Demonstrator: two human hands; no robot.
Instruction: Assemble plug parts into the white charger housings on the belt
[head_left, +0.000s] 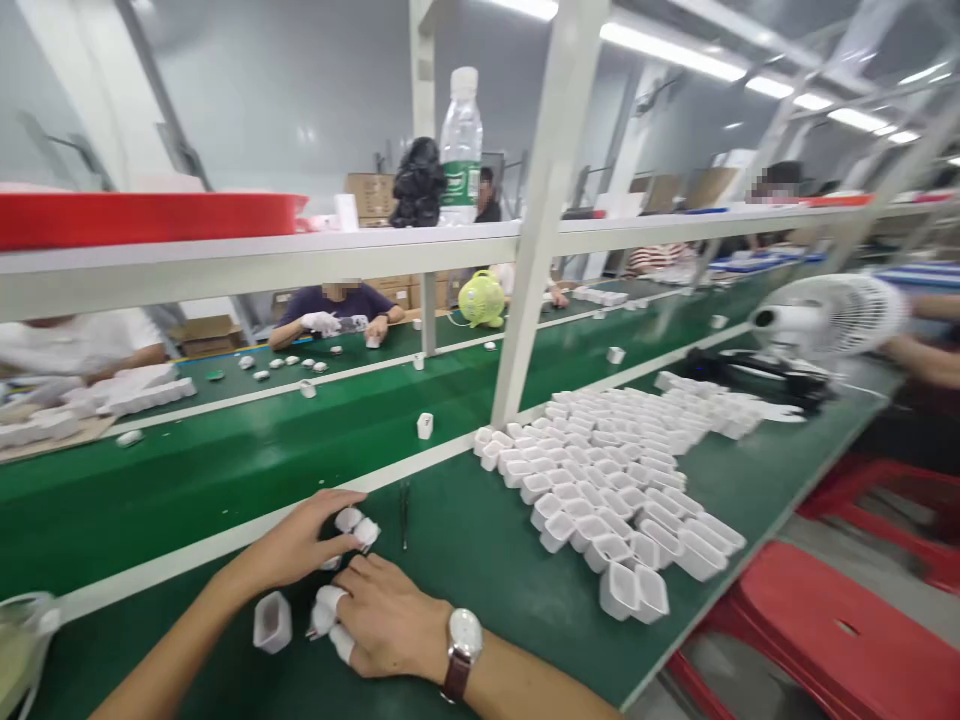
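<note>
Right grip near tub, hold unclear

Both forearms are bare and reach over the surface; the left forearm slants in from the lower left, running up toward the surface's far edge; the left wrist is nearly in line with it; the left hand lies close by that far edge, its fingers and thumb parted and curving toward the right, the fingers above the thumb in view; the right forearm comes in over the surface's near edge, pointing left; the right hand is turned back upward, knuckles raised, fingers bent inward and their tips partly hidden; the two hands are near each other, the left one farther toward the far edge; how firmly either closes cannot be told.
</note>
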